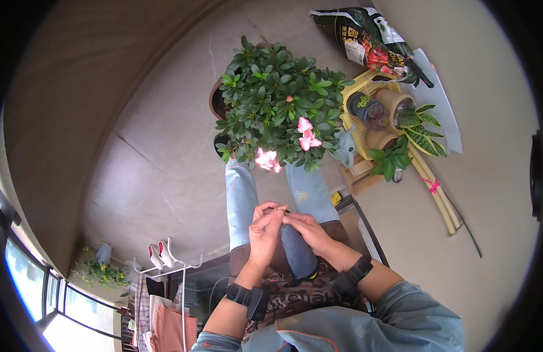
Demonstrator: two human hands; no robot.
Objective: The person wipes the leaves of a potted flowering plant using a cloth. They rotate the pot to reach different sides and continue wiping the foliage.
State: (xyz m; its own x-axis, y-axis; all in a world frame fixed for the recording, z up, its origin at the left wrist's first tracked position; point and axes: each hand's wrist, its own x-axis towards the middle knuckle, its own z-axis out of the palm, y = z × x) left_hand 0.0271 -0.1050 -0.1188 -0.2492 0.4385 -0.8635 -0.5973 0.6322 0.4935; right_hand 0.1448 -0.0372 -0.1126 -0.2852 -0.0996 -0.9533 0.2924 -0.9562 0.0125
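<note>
My left hand [265, 231] and my right hand [309, 231] meet above my lap, fingertips pinched together. A small dark green bit, perhaps a leaf or stem, shows between them; its shape is mostly hidden by the fingers. Just under my right hand, a dark blue cloth item [298, 255] lies on my brown patterned apron [293, 299]. Beyond my knees stands a bushy azalea [276, 101] with glossy green leaves and pink-and-white blooms [309, 137], in a brown pot [218, 99] partly covered by its foliage.
At right are a yellow crate [361, 132] with small pots, a pale blue watering can [345, 145], a variegated snake plant [423, 132], a potting-soil bag [364, 44] and tied poles [434, 189]. Lower left stands a white drying rack [184, 299] with cloths and shoes [161, 254].
</note>
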